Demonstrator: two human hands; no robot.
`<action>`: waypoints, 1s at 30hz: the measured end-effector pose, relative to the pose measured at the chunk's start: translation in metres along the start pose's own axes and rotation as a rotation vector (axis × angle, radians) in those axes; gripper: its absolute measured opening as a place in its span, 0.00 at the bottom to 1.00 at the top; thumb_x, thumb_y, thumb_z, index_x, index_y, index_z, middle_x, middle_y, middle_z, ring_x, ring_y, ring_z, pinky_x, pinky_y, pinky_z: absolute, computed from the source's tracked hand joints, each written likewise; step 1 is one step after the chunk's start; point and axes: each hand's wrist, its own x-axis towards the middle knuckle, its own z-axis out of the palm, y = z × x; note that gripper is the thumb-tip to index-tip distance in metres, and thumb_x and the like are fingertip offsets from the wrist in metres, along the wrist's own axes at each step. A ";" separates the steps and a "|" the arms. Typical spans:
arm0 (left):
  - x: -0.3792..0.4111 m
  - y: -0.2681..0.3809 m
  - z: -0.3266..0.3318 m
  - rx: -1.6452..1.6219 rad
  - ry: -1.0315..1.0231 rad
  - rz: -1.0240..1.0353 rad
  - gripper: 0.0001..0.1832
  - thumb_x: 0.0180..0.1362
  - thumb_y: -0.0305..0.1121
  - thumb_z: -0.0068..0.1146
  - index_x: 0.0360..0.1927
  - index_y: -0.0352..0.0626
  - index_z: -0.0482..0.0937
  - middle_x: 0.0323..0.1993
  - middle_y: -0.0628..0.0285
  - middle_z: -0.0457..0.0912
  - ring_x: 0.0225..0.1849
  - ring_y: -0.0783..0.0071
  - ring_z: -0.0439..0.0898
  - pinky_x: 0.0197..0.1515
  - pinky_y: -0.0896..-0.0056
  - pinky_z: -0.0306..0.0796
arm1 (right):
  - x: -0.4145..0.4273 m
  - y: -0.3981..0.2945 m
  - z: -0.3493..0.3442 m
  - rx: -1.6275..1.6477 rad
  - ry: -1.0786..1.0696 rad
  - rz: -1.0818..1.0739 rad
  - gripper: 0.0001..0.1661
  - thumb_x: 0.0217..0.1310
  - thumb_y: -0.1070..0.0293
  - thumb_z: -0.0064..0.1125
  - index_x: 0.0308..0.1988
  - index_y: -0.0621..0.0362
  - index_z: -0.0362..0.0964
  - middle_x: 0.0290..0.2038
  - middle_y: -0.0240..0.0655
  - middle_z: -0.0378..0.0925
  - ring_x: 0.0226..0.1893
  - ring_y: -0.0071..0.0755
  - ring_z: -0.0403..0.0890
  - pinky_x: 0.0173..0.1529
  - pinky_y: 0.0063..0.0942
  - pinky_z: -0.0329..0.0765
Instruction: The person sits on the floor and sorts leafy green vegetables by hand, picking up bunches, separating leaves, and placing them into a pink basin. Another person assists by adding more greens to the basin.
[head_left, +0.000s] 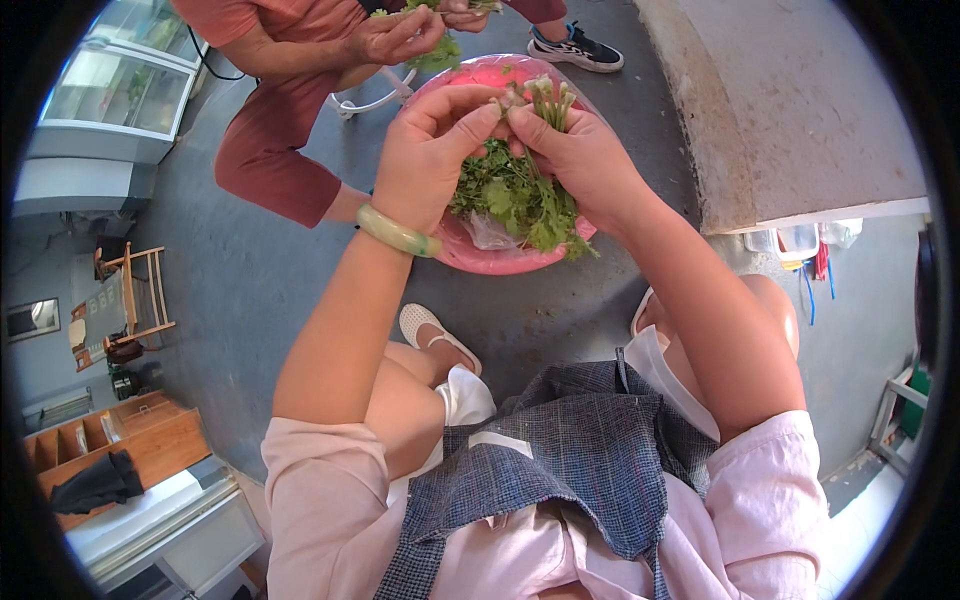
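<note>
My right hand (581, 150) grips a bunch of leafy green herbs, likely cilantro (553, 103), with the pale cut stem ends pointing up and the leaves hanging below. Thumb and fingers of my left hand (439, 142) pinch a thin stem end close to the right thumb; the fingertips partly hide it. Both hands are above a pink basin (487, 261) lined with clear plastic. Loose herb leaves (480, 176) lie inside it, beside a crumpled piece of clear plastic (491, 231).
Across the basin, another person's hands (397, 36) hold herb sprigs over its far side. A white stool leg (375, 105) stands by that person. To the right is a concrete slab (795, 112). A wooden chair (142, 292) and glass-fronted cabinet (116, 94) are at left.
</note>
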 end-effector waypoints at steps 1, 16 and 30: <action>0.001 0.000 -0.002 -0.002 -0.043 -0.014 0.10 0.59 0.27 0.52 0.43 0.36 0.75 0.34 0.66 0.78 0.33 0.83 0.73 0.37 0.82 0.66 | -0.002 0.000 0.001 -0.005 -0.030 -0.018 0.14 0.62 0.59 0.52 0.32 0.57 0.74 0.26 0.23 0.72 0.25 0.13 0.66 0.29 0.16 0.64; 0.007 0.006 0.003 0.013 -0.208 -0.049 0.09 0.60 0.30 0.51 0.41 0.35 0.75 0.29 0.67 0.75 0.29 0.83 0.72 0.34 0.81 0.66 | -0.013 -0.026 -0.015 -0.174 -0.333 0.096 0.15 0.66 0.59 0.43 0.33 0.58 0.69 0.22 0.23 0.64 0.21 0.17 0.64 0.25 0.19 0.64; 0.033 -0.180 -0.019 1.117 -0.385 -0.103 0.09 0.52 0.30 0.52 0.35 0.39 0.79 0.32 0.54 0.80 0.31 0.60 0.78 0.38 0.65 0.71 | -0.011 -0.070 -0.049 -0.830 0.672 -0.546 0.12 0.64 0.66 0.43 0.40 0.60 0.70 0.29 0.37 0.76 0.29 0.29 0.76 0.38 0.28 0.73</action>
